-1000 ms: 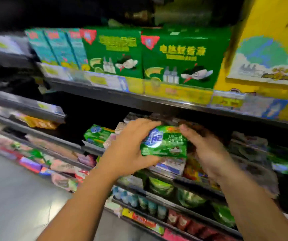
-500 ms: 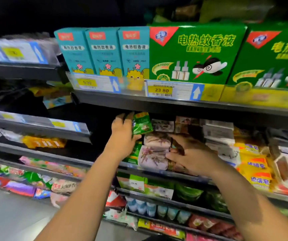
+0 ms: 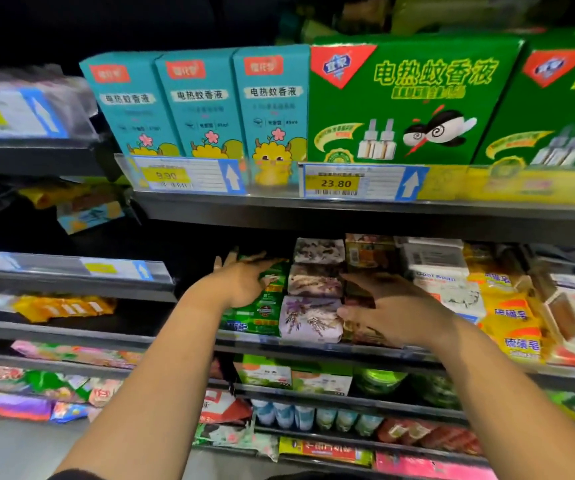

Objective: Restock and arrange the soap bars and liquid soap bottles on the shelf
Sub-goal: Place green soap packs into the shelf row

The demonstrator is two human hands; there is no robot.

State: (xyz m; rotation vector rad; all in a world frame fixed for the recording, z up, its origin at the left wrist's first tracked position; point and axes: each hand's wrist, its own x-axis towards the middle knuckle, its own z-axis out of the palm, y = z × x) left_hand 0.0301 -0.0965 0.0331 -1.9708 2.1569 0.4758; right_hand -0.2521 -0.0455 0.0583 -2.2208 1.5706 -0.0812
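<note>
The soap shelf (image 3: 314,345) runs across the middle of the view, under a higher shelf carrying big green boxes (image 3: 414,98) and narrower teal boxes (image 3: 203,105). On the soap shelf, wrapped bars stand in side-by-side stacks: green soap packs (image 3: 269,308) on the left, three lavender-wrapped bars (image 3: 310,320) beside them, then brownish packs (image 3: 369,252), with yellow packs (image 3: 513,318) further right. Both bare arms reach in from below. The left hand (image 3: 244,284) lies spread and flat over the top of the green stack, fingers straight, gripping nothing. The right hand (image 3: 397,311) is also spread wide, its thumb touching the seam between the bottom lavender bar and the brownish packs, its fingers (image 3: 359,279) against that stack. Half a second ago the left hand pinched a green pack upright above the stack; now that pack is down on the pile under the palm. The lavender bars sit between the two hands.
</note>
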